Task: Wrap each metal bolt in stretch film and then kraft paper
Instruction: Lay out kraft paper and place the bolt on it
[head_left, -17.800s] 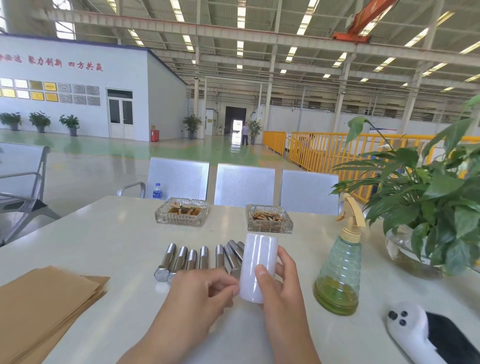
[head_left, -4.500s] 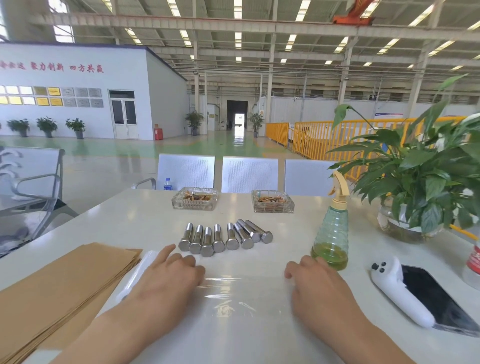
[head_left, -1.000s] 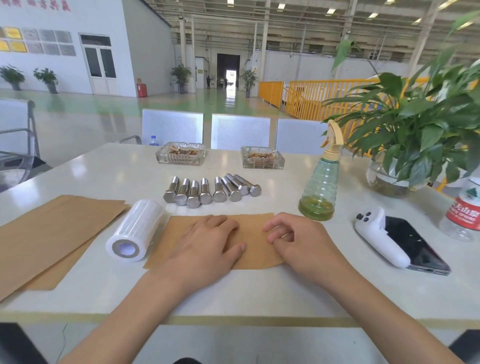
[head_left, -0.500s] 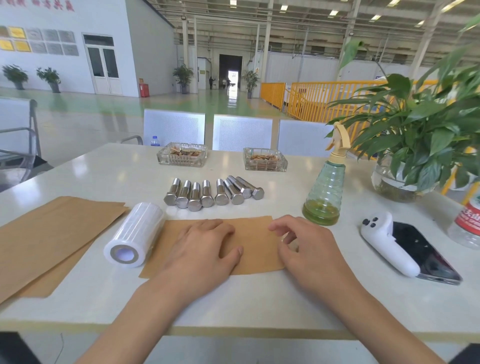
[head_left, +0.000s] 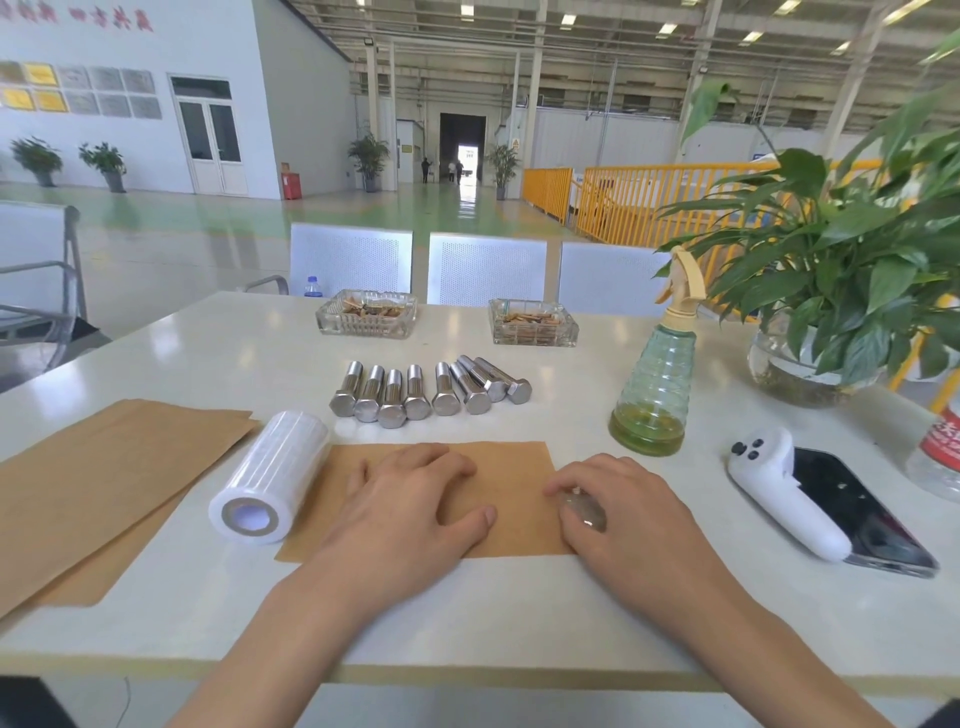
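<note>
- Right now my left hand (head_left: 415, 512) lies flat, fingers straight and spread, pressing on a single brown kraft paper sheet (head_left: 511, 470) spread on the pale glossy worktop (head_left: 223, 358).
- My right hand (head_left: 631, 512) sits at that sheet's right edge, fingers curled over a film-wrapped metal bolt (head_left: 584, 512); that grip is closed around it, and only a shiny patch of the bolt shows between the fingers.
- Just left of the sheet lies a white roll of stretch film (head_left: 270, 480), its cardboard core facing me, touching or nearly touching the sheet's left edge; I cannot tell which.
- Further left is a stack of brown kraft paper sheets (head_left: 98, 483), cut off by the left border; I cannot count its layers.
- Beyond the single sheet, eight bare steel hex-head bolts (head_left: 431, 389) lie in a row, heads toward me, with a strip of open worktop between them and the paper.
- Behind them stand two square glass ashtrays (head_left: 366, 314), holding brownish bits I cannot make out clearly.
- To the right are one green plastic spray bottle (head_left: 652, 384), one white handheld controller (head_left: 784, 491) resting on one black phone (head_left: 862, 514), a leafy plant in a glass bowl (head_left: 800, 364), and a red-labelled bottle (head_left: 940, 452) cut off at the border.
- Open worktop lies between my wrists and the near edge, and more between the right hand and the controller.
</note>
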